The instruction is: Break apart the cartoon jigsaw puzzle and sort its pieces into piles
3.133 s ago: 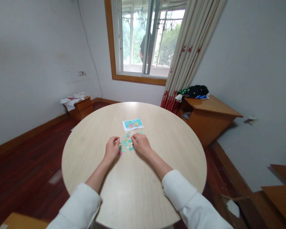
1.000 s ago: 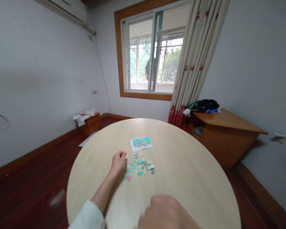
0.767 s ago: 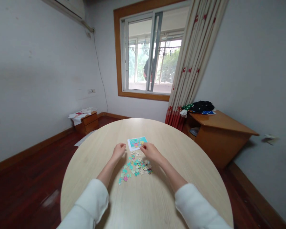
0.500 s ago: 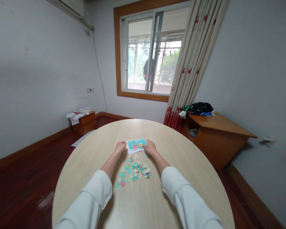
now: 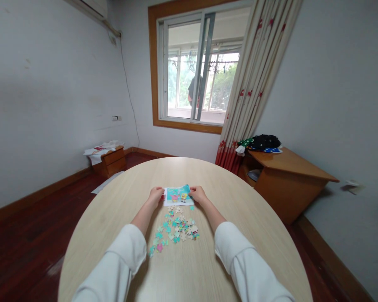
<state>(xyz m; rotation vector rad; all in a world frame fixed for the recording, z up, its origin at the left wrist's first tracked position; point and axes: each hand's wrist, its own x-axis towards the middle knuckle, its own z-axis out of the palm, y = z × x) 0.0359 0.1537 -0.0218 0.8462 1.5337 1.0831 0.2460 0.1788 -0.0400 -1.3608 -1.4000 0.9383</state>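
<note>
A small picture sheet (image 5: 177,196) with a turquoise cartoon scene and a white border lies between my hands, its upper right corner curled up. My left hand (image 5: 156,195) is closed at the sheet's left edge, pinching it. On the opposite side my right hand (image 5: 198,194) grips the right edge between thumb and fingers. Just below the sheet, loose jigsaw pieces (image 5: 179,228) are scattered in a heap, some turquoise side up, others showing pale backs. One pink piece (image 5: 159,248) sits at the heap's lower left, and a single turquoise piece (image 5: 192,208) lies near the sheet's lower right corner.
Everything rests on a round pale wooden table (image 5: 239,201). Beyond its right edge stands a brown desk (image 5: 290,167) with dark clothes (image 5: 264,143) on top. A small drawer cabinet (image 5: 113,160) is by the left wall, and a curtain (image 5: 248,92) hangs beside the window.
The picture sheet has turned straighter and its right corner has lifted. My left hand has shifted slightly left with it. The view has moved a little.
</note>
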